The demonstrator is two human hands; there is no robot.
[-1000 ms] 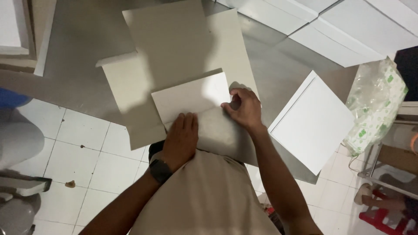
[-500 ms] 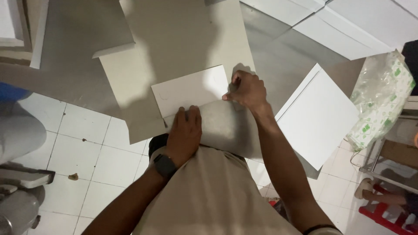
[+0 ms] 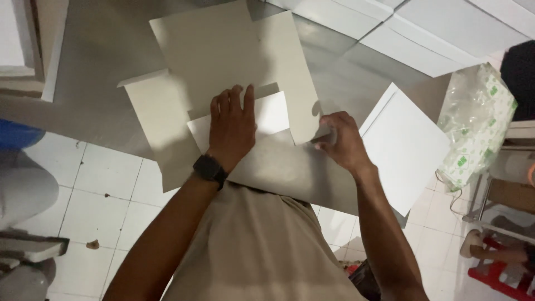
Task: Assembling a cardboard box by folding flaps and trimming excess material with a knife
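Fingers of my left hand [image 3: 231,125] lie spread flat on the folded white flap [image 3: 273,114] of the cardboard sheet [image 3: 223,50], while my right hand [image 3: 340,139] pinches its right corner beside the flap, so one fold seems done, others remain.

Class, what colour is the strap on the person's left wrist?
Black. The wrist strap shows best in the head view, just below the left hand pressing on the pale cardboard.

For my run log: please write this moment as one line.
left hand: flat on white sheet | right hand: pinching grey cardboard edge | table: steel
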